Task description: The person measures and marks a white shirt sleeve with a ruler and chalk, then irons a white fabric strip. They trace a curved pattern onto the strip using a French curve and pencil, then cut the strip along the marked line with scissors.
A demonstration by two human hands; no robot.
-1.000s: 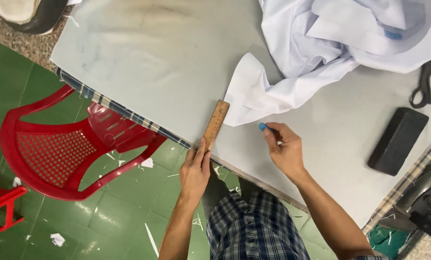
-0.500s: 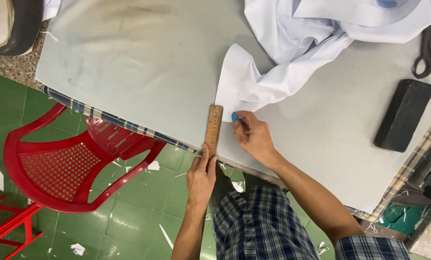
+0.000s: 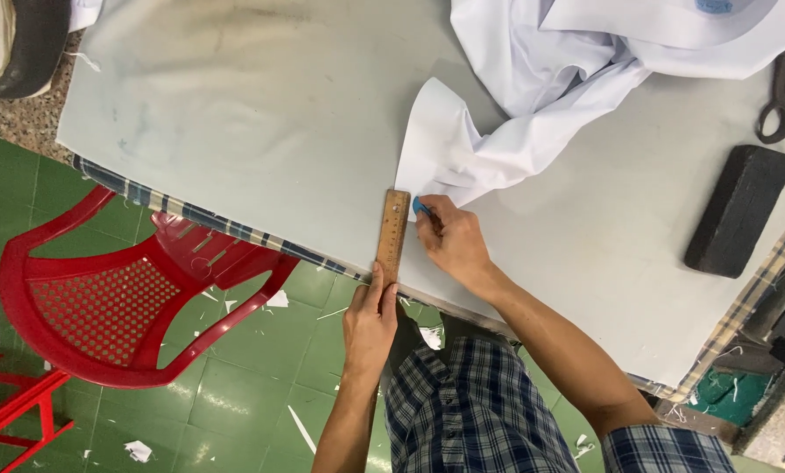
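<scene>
Head view looks straight down on a wooden ruler lying flat near the counter's front edge, its length running from six to twelve o'clock. The left hand presses the ruler's near end with thumb and fingers closed on it, at six o'clock from the ruler's middle. The right hand sits just beside the ruler at three o'clock, fingers pinched shut on a small blue piece of chalk whose tip touches the white cloth. A folded corner of that cloth lies flat beside the ruler's far end; the rest is bunched up toward one o'clock.

Further out on the counter, a black block lies at three o'clock, and dark scissors rest at two o'clock near the edge of view. A checked cloth hangs along the counter's front edge. On the green tiled floor at eight o'clock stands a red plastic chair, with white scraps scattered about.
</scene>
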